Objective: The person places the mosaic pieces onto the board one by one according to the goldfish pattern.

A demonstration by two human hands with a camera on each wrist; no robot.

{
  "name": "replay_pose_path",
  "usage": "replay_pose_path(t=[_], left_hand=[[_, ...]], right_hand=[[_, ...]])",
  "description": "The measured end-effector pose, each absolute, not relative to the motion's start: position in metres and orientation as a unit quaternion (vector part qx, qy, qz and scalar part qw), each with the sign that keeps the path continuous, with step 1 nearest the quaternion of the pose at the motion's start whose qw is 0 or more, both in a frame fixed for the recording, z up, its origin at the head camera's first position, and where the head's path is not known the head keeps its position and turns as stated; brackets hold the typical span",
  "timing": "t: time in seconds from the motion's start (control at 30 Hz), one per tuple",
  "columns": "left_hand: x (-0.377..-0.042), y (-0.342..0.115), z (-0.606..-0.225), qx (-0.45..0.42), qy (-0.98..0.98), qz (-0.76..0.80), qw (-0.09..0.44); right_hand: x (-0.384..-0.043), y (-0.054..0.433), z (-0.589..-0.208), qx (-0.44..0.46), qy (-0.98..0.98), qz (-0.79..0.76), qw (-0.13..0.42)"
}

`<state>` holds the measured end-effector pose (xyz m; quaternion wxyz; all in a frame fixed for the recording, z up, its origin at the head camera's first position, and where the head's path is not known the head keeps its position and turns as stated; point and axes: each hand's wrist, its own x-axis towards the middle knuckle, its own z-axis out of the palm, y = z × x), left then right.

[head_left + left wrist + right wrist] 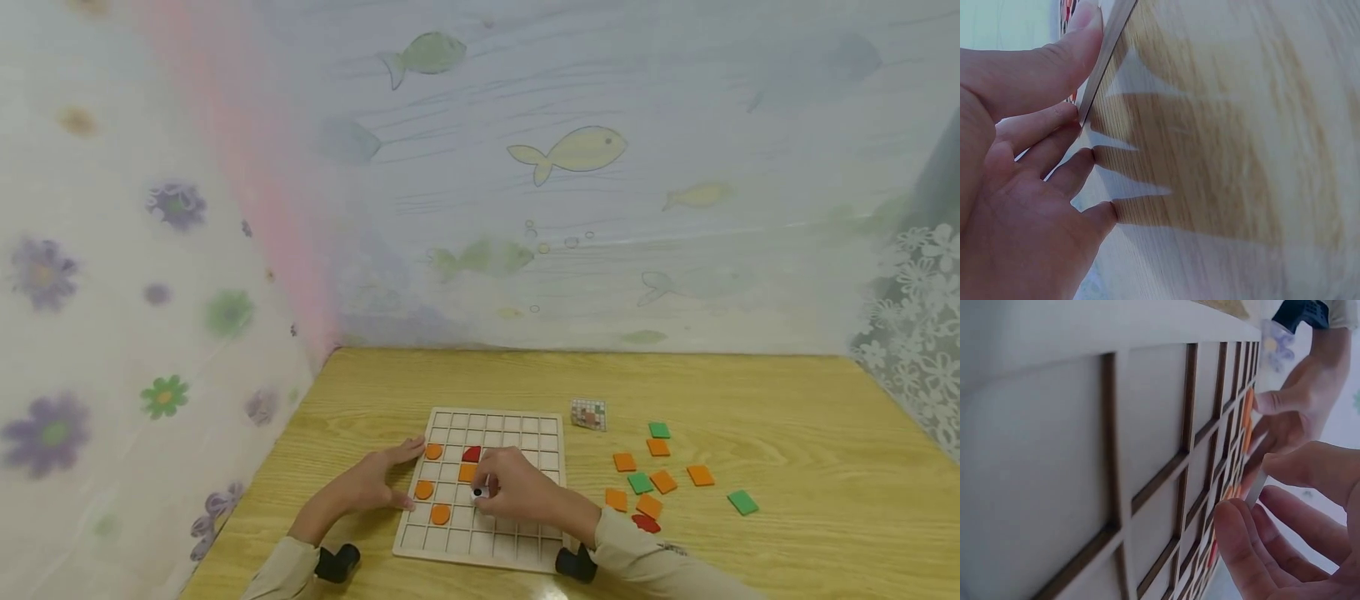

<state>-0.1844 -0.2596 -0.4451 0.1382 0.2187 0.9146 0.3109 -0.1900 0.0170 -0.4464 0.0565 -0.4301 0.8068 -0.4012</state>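
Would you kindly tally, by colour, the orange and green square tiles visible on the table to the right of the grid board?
Orange square tiles: 6
Green square tiles: 3
Total visible right of the grid board: 9

The board [453, 537] is pale with a dark-lined grid; discs [441, 514] are orange, loose squares [701, 476] orange or green, one piece [477, 493] white with a black spot, the table [787, 417] yellow-brown woodgrain.
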Motion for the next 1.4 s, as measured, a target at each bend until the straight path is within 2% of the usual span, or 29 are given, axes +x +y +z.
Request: replay_pose_path(t=[0.23, 0.43, 0.77, 1.1, 1.4], left_hand=[[-0.185, -0.259, -0.445, 0.221, 0.913, 0.315, 0.137], [-0.185, -0.258, -0.445, 0.222, 0.912, 0.316, 0.137], [-0.186, -0.258, -0.446, 0.22, 0.914, 0.312, 0.136], [-0.187, -0.26, -0.447, 0.229, 0.911, 0.315, 0.134], [-0.185, -0.259, -0.445, 0.228, 0.911, 0.318, 0.129]], right_hand=[[-0.191, 0.002, -0.446, -0.453, 0.818, -0.35, 0.049], [-0.195, -0.008, -0.445, -0.471, 0.829, -0.301, 0.019], [-0.195, -0.014, -0.447, -0.462, 0.851, -0.25, 0.018], [-0.192, -0.01, -0.446, -0.455, 0.855, -0.246, 0.03], [-0.19, 0.01, -0.446, -0.459, 0.819, -0.34, 0.047]])
